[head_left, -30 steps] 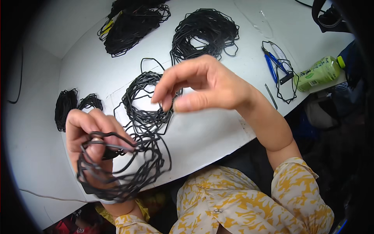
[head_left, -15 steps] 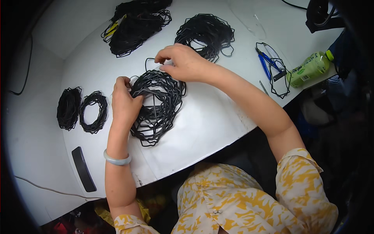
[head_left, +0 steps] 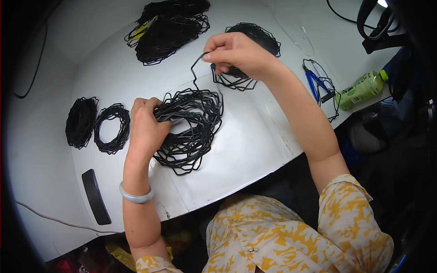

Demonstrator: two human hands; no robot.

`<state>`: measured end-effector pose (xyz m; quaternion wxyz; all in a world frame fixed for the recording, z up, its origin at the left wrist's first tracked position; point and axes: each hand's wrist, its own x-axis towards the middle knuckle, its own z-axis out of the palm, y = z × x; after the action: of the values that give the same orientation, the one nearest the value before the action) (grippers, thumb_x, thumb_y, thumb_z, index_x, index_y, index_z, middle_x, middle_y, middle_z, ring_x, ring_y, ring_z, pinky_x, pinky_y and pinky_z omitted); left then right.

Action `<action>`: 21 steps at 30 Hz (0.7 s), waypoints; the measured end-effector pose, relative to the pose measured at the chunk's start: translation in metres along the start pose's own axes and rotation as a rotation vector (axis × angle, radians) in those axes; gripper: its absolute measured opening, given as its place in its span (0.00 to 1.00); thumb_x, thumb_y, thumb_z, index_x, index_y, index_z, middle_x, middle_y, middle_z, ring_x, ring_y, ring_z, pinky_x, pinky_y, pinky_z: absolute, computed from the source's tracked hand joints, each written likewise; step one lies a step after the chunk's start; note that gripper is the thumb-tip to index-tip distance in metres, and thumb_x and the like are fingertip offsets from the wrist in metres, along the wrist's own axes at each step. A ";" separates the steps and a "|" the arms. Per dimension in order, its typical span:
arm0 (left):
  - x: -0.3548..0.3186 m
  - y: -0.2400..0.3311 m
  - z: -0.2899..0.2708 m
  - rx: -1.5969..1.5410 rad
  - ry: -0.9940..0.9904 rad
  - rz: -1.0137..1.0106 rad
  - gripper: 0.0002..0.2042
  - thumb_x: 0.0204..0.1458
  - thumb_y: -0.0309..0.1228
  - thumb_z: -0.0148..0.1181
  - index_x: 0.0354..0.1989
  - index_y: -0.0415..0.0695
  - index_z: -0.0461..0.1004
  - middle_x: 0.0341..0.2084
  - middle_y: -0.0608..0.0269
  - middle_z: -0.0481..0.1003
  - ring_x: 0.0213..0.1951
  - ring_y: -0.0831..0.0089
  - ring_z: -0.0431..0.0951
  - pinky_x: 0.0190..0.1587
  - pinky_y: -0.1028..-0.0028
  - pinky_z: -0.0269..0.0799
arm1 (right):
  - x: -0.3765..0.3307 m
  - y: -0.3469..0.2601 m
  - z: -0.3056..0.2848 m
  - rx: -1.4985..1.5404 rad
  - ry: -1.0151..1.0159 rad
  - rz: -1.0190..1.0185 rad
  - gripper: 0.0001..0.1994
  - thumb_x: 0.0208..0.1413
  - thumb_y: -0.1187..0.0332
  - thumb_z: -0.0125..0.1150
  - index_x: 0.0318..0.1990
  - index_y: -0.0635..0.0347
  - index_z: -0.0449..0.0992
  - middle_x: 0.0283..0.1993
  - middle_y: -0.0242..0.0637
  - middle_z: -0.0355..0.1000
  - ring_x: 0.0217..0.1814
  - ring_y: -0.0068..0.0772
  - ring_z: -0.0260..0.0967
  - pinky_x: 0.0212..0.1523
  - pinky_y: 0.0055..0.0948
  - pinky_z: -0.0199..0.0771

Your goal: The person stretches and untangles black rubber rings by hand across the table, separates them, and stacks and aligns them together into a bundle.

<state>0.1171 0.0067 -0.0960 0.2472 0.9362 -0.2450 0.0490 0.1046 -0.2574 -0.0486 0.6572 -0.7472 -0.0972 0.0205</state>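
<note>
A loose pile of thin black zigzag rings [head_left: 210, 116] lies on the white tabletop in front of me. My left hand [head_left: 148, 127] is closed round the pile's left side, its thumb inside the opening. Above the far side of the pile, my right hand [head_left: 241, 53] pinches one black zigzag ring [head_left: 194, 75] between thumb and fingers. Part of that ring rises from the pile; the rest runs in among the others. Beneath and behind my right hand sits another heap of black rings [head_left: 259, 36], partly covered by it.
Two smaller bundles, a dense one [head_left: 81, 123] and an open one [head_left: 112, 129], lie at left. A big black heap [head_left: 170, 38] is at the back. A black bar [head_left: 96, 198] lies front left. Blue-handled cutters [head_left: 314, 84] and a green bottle [head_left: 362, 91] stand near the right edge.
My right hand has moved up and right, drawing part of one ring out of the pile. My left hand stays on the pile's left side. The view has shifted slightly.
</note>
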 end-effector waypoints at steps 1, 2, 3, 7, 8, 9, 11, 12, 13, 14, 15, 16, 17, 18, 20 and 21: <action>0.000 -0.003 0.000 -0.057 0.018 -0.003 0.15 0.39 0.20 0.61 0.39 0.32 0.71 0.31 0.53 0.73 0.36 0.64 0.76 0.45 0.73 0.69 | -0.009 -0.005 -0.003 0.064 0.055 -0.007 0.07 0.53 0.68 0.63 0.33 0.63 0.74 0.20 0.23 0.63 0.20 0.16 0.58 0.30 0.22 0.67; 0.001 -0.005 0.000 -0.054 0.019 -0.009 0.15 0.39 0.20 0.61 0.39 0.32 0.71 0.31 0.53 0.73 0.36 0.64 0.76 0.45 0.73 0.69 | -0.016 -0.008 -0.005 0.128 0.111 -0.013 0.07 0.53 0.68 0.61 0.32 0.62 0.73 0.18 0.22 0.60 0.19 0.16 0.54 0.30 0.23 0.66; 0.003 -0.005 -0.001 -0.196 -0.009 -0.074 0.14 0.40 0.19 0.60 0.39 0.33 0.70 0.31 0.55 0.72 0.36 0.69 0.74 0.43 0.75 0.68 | -0.022 -0.005 -0.014 0.130 0.110 -0.014 0.07 0.53 0.68 0.61 0.32 0.62 0.73 0.18 0.22 0.60 0.19 0.16 0.54 0.30 0.23 0.66; 0.005 0.004 -0.011 -0.546 -0.024 -0.084 0.15 0.43 0.16 0.55 0.41 0.37 0.66 0.34 0.65 0.69 0.37 0.80 0.68 0.41 0.82 0.64 | -0.030 0.012 -0.033 0.386 0.260 -0.031 0.06 0.54 0.69 0.56 0.30 0.61 0.72 0.15 0.22 0.54 0.18 0.17 0.51 0.31 0.25 0.64; 0.003 0.008 -0.014 -0.703 0.043 -0.013 0.15 0.44 0.16 0.55 0.42 0.38 0.66 0.34 0.66 0.69 0.37 0.81 0.68 0.40 0.83 0.64 | -0.031 0.015 -0.035 0.448 0.281 -0.028 0.06 0.55 0.69 0.55 0.29 0.61 0.71 0.15 0.22 0.52 0.18 0.17 0.50 0.32 0.25 0.64; 0.000 0.016 -0.020 -0.818 0.056 0.063 0.17 0.43 0.14 0.52 0.44 0.38 0.64 0.35 0.64 0.70 0.37 0.80 0.71 0.43 0.84 0.65 | -0.032 0.013 -0.033 0.428 0.262 -0.044 0.07 0.55 0.69 0.53 0.33 0.64 0.73 0.16 0.23 0.53 0.19 0.18 0.51 0.33 0.26 0.64; -0.010 0.031 -0.030 -0.908 0.124 0.288 0.21 0.45 0.19 0.58 0.49 0.35 0.64 0.39 0.61 0.69 0.39 0.77 0.72 0.45 0.80 0.69 | -0.034 0.008 -0.025 0.422 0.242 -0.111 0.09 0.57 0.69 0.51 0.37 0.66 0.74 0.17 0.25 0.57 0.21 0.18 0.56 0.35 0.27 0.66; -0.018 0.036 -0.035 -0.898 0.169 0.418 0.23 0.45 0.22 0.61 0.52 0.34 0.64 0.40 0.59 0.70 0.40 0.76 0.73 0.45 0.78 0.71 | -0.035 0.006 -0.016 0.415 0.207 -0.179 0.11 0.58 0.69 0.50 0.40 0.68 0.75 0.19 0.26 0.61 0.24 0.19 0.60 0.37 0.27 0.68; -0.024 0.038 -0.037 -0.884 0.182 0.474 0.26 0.45 0.25 0.64 0.53 0.33 0.63 0.41 0.58 0.70 0.39 0.75 0.73 0.43 0.78 0.71 | -0.034 0.004 -0.006 0.385 0.181 -0.211 0.13 0.59 0.69 0.49 0.44 0.69 0.74 0.24 0.29 0.66 0.29 0.21 0.65 0.41 0.28 0.69; -0.030 0.041 -0.038 -0.869 0.196 0.530 0.29 0.44 0.27 0.67 0.55 0.32 0.63 0.42 0.57 0.70 0.38 0.75 0.73 0.42 0.78 0.72 | -0.034 0.003 0.004 0.353 0.156 -0.242 0.15 0.61 0.69 0.48 0.48 0.69 0.74 0.29 0.32 0.70 0.34 0.22 0.69 0.44 0.29 0.71; -0.034 0.044 -0.042 -0.785 0.177 0.577 0.28 0.45 0.24 0.66 0.55 0.32 0.64 0.41 0.56 0.71 0.37 0.75 0.73 0.40 0.78 0.72 | -0.035 0.004 0.015 0.359 0.077 -0.254 0.16 0.62 0.68 0.47 0.51 0.68 0.73 0.39 0.36 0.75 0.44 0.26 0.72 0.49 0.28 0.70; -0.034 0.051 -0.041 -0.651 0.213 0.581 0.26 0.41 0.17 0.62 0.53 0.33 0.67 0.37 0.57 0.72 0.35 0.75 0.73 0.37 0.78 0.71 | -0.038 0.002 0.024 0.360 -0.001 -0.246 0.16 0.62 0.68 0.48 0.52 0.67 0.73 0.44 0.39 0.75 0.49 0.27 0.71 0.51 0.27 0.69; -0.032 0.052 -0.038 -0.602 0.227 0.574 0.27 0.38 0.14 0.60 0.53 0.34 0.68 0.34 0.58 0.73 0.34 0.75 0.73 0.35 0.78 0.70 | -0.040 0.003 0.030 0.343 -0.104 -0.236 0.16 0.62 0.67 0.50 0.52 0.66 0.73 0.46 0.39 0.75 0.51 0.27 0.70 0.53 0.26 0.68; -0.030 0.054 -0.036 -0.548 0.245 0.563 0.28 0.35 0.12 0.58 0.52 0.35 0.69 0.32 0.59 0.73 0.33 0.75 0.72 0.34 0.78 0.69 | -0.043 0.003 0.036 0.329 -0.213 -0.228 0.16 0.62 0.67 0.51 0.53 0.65 0.73 0.48 0.39 0.74 0.53 0.27 0.69 0.55 0.26 0.67; -0.024 0.056 -0.031 -0.453 0.309 0.565 0.32 0.29 0.10 0.55 0.52 0.39 0.72 0.30 0.63 0.71 0.34 0.72 0.71 0.33 0.76 0.68 | -0.051 -0.003 0.048 0.289 -0.290 -0.156 0.16 0.61 0.66 0.53 0.53 0.65 0.73 0.50 0.38 0.73 0.54 0.25 0.68 0.56 0.26 0.65; -0.022 0.058 -0.031 -0.404 0.315 0.547 0.32 0.29 0.10 0.55 0.51 0.40 0.73 0.32 0.61 0.70 0.35 0.70 0.70 0.33 0.75 0.68 | -0.053 -0.003 0.051 0.203 -0.256 -0.186 0.17 0.61 0.65 0.54 0.53 0.65 0.73 0.51 0.37 0.73 0.54 0.24 0.67 0.57 0.25 0.64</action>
<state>0.0703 -0.0128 -0.0486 0.4392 0.7495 -0.4498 0.2073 0.0438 -0.2165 -0.0575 0.7104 -0.6562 -0.2462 0.0643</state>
